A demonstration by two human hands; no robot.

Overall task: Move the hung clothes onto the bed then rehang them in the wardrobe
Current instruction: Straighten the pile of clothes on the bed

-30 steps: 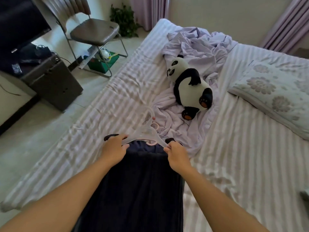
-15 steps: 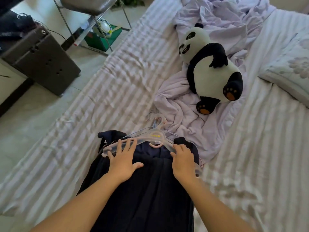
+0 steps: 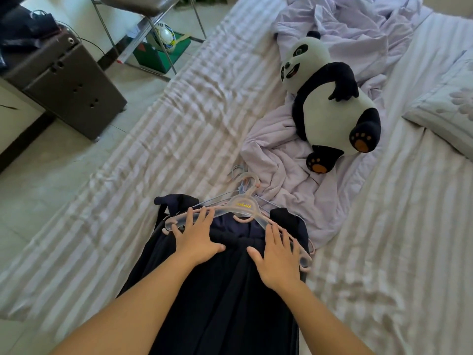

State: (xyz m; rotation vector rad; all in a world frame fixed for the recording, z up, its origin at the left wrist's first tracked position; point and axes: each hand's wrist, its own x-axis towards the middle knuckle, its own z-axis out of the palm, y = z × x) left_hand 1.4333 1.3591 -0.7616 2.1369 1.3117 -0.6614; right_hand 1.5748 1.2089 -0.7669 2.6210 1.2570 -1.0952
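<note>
Clothes [image 3: 225, 290] on hangers [image 3: 240, 208] lie on bed [image 3: 153, 139]; left hand [image 3: 197, 237], right hand [image 3: 276, 254] fingers released, flat. Advice: press evenly, smooth folds.

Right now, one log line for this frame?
phase: clothes laid on bed | left hand: flat on dark clothes | right hand: flat | hangers: on top
</note>
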